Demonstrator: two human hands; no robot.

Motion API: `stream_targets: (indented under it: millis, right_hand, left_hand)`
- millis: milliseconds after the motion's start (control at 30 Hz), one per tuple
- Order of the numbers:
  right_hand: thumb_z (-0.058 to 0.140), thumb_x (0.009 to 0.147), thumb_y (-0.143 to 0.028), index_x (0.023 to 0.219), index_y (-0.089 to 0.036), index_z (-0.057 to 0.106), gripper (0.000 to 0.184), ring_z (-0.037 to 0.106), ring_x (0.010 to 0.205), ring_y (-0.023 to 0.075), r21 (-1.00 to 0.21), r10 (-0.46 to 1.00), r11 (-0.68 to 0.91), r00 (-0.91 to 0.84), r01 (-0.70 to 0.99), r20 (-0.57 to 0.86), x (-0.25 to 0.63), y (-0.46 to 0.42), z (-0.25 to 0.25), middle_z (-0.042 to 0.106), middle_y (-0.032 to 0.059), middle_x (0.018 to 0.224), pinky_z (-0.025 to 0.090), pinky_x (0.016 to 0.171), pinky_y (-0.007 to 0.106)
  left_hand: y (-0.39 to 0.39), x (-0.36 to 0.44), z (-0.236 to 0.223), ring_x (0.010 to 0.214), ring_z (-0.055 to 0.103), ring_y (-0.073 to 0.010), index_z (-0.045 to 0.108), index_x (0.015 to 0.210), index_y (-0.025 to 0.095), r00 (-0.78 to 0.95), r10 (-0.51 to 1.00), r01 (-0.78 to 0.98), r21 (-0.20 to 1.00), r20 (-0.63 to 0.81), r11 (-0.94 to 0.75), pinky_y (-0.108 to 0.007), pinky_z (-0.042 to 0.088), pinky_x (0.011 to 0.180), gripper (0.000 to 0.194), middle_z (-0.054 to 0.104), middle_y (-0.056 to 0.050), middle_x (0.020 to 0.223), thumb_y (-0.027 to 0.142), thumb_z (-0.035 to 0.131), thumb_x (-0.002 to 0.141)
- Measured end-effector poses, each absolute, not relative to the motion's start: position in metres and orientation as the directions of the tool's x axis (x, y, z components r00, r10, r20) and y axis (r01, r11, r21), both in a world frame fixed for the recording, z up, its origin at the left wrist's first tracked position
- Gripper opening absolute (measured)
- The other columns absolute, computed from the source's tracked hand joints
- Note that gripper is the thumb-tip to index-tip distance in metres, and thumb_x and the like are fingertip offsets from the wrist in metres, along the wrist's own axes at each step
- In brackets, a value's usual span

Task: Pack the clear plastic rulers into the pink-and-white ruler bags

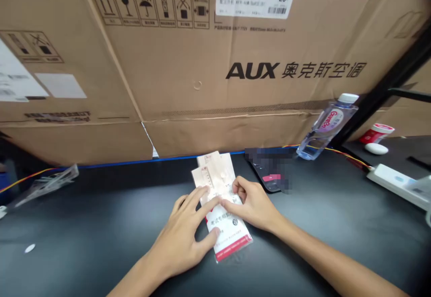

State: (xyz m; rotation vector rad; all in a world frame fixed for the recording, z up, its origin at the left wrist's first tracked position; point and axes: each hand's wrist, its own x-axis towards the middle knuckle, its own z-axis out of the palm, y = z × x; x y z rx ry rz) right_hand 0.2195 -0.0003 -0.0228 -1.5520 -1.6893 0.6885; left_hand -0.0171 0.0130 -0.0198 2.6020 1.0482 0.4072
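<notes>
A flat plastic packet [229, 238] in white and red, with Chinese print, lies on the black table. From its far end stick out several pale beige flat pieces [218, 171], one printed with a ruler-like scale. My left hand [183, 236] rests over the packet's left side, fingers spread and thumb on its front face. At the right edge, my right hand [256, 205] has its fingers curled and seems to pinch the packet near its opening. The fingertips of both hands almost meet there. What lies under them is hidden.
A large cardboard box [188, 72] walls off the back. Behind my right hand lies a partly blurred dark phone-like object [266, 171]. Farther right are a tilted water bottle [325, 128], a red tub [375, 133] and a white power strip [397, 184]. Clear plastic [50, 184] lies left.
</notes>
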Motion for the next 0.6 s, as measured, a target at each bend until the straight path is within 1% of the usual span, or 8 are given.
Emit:
stream_targets:
  millis: [67,133,200,233,300,367,467,600]
  right_hand:
    - [0.071,0.077,-0.043,0.084,-0.022,0.047,0.032,0.041,0.06,0.0119,-0.756,0.983,0.138,0.003,0.64,0.181,0.22,-0.005,-0.022,0.046,-0.0059,0.068,0.033,0.056,0.025]
    - [0.069,0.079,-0.039,0.091,-0.021,0.05,0.029,0.048,0.066,0.0136,-0.724,0.976,0.15,0.017,0.673,0.218,0.222,-0.009,-0.023,0.053,-0.0014,0.082,0.039,0.062,0.027]
    - [0.066,0.08,-0.037,0.098,-0.021,0.052,0.028,0.051,0.07,0.015,-0.703,0.973,0.152,0.021,0.695,0.231,0.224,-0.012,-0.025,0.056,0.0017,0.091,0.042,0.067,0.029]
    - [0.065,0.081,-0.037,0.1,-0.02,0.052,0.028,0.052,0.071,0.0157,-0.695,0.973,0.152,0.018,0.702,0.231,0.225,-0.013,-0.026,0.056,0.0024,0.092,0.042,0.067,0.029]
    - [0.061,0.083,-0.037,0.101,-0.02,0.052,0.025,0.054,0.071,0.0165,-0.679,0.972,0.155,0.012,0.718,0.236,0.225,-0.013,-0.028,0.057,0.003,0.09,0.042,0.067,0.03]
    - [0.057,0.085,-0.035,0.096,-0.02,0.053,0.019,0.054,0.071,0.0167,-0.658,0.967,0.16,0.018,0.736,0.255,0.223,-0.01,-0.029,0.059,0.0036,0.089,0.04,0.065,0.029]
    - [0.056,0.085,-0.035,0.091,-0.021,0.051,0.016,0.055,0.067,0.0167,-0.637,0.963,0.131,0.056,0.76,0.264,0.219,0.0,-0.028,0.062,0.0022,0.082,0.038,0.063,0.029]
    - [0.062,0.081,-0.048,0.085,-0.022,0.05,0.029,0.055,0.061,0.0173,-0.653,0.975,0.001,0.145,0.757,0.169,0.215,0.013,-0.027,0.061,-0.0003,0.069,0.034,0.057,0.027]
  left_hand:
    - [0.011,-0.012,-0.02,0.145,0.034,-0.0358,0.042,0.149,0.04,0.685,0.717,0.621,0.413,0.125,-0.666,-0.056,0.038,0.113,0.06,0.033,-0.004,0.161,0.038,0.057,0.091]
    - [0.012,-0.008,-0.021,0.146,0.033,-0.0361,0.041,0.149,0.038,0.636,0.762,0.648,0.454,0.117,-0.611,-0.055,0.038,0.113,0.063,0.029,-0.005,0.163,0.043,0.06,0.089]
    - [0.015,-0.004,-0.023,0.145,0.035,-0.0371,0.041,0.149,0.032,0.521,0.843,0.705,0.488,0.136,-0.514,-0.056,0.038,0.112,0.066,0.028,-0.009,0.163,0.047,0.061,0.088]
    - [0.017,-0.001,-0.023,0.143,0.037,-0.0372,0.042,0.147,0.028,0.449,0.881,0.735,0.5,0.148,-0.458,-0.057,0.038,0.111,0.065,0.031,-0.011,0.161,0.048,0.059,0.088]
    - [0.023,0.004,-0.022,0.138,0.044,-0.0361,0.048,0.139,0.021,0.398,0.903,0.747,0.514,0.162,-0.421,-0.056,0.037,0.112,0.06,0.045,-0.015,0.152,0.049,0.059,0.087]
    - [0.029,0.01,-0.02,0.135,0.048,-0.0342,0.05,0.135,0.02,0.404,0.902,0.729,0.54,0.156,-0.42,-0.054,0.036,0.113,0.057,0.054,-0.013,0.144,0.048,0.06,0.086]
    - [0.035,0.016,-0.017,0.131,0.052,-0.0333,0.048,0.136,0.022,0.381,0.913,0.693,0.61,0.143,-0.384,-0.05,0.041,0.109,0.057,0.058,-0.011,0.141,0.042,0.061,0.085]
    - [0.036,0.014,-0.019,0.126,0.056,-0.0314,0.046,0.136,0.025,0.397,0.902,0.623,0.672,0.168,-0.4,-0.047,0.045,0.103,0.053,0.06,-0.008,0.138,0.039,0.059,0.086]
